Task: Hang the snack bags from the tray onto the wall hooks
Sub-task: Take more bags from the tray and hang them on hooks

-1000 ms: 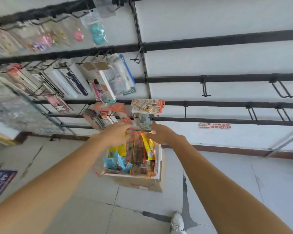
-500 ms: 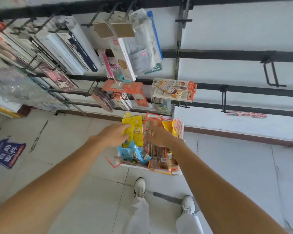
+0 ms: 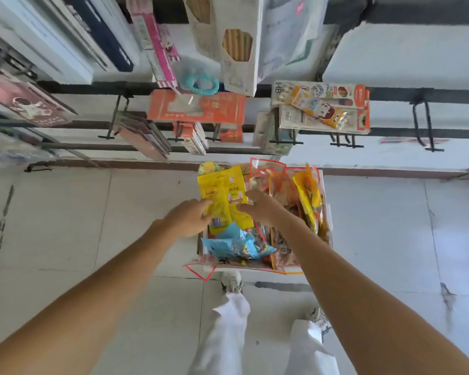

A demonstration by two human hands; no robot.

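Note:
A white tray [image 3: 326,212] full of snack bags sits on the floor below the wall rack. Yellow snack bags [image 3: 222,193] stand upright at its left side. My left hand [image 3: 187,220] grips their left edge and my right hand [image 3: 260,207] holds their right edge. Blue bags [image 3: 236,246] lie at the tray's near edge, and red-edged clear bags [image 3: 282,185] fill the middle and right. An empty black wall hook [image 3: 424,120] sticks out at the right of the rack.
Stationery packs and boxes [image 3: 238,50] hang crowded on the hooks above the tray, with an orange pack [image 3: 195,106] and a printed box [image 3: 320,106] lowest. The person's white trouser legs [image 3: 228,334] and shoes stand just before the tray on the tiled floor [image 3: 65,226].
The view has tilted down from the rack toward the tray. Both hands came down from the clear bag held up earlier and now hold the yellow bags.

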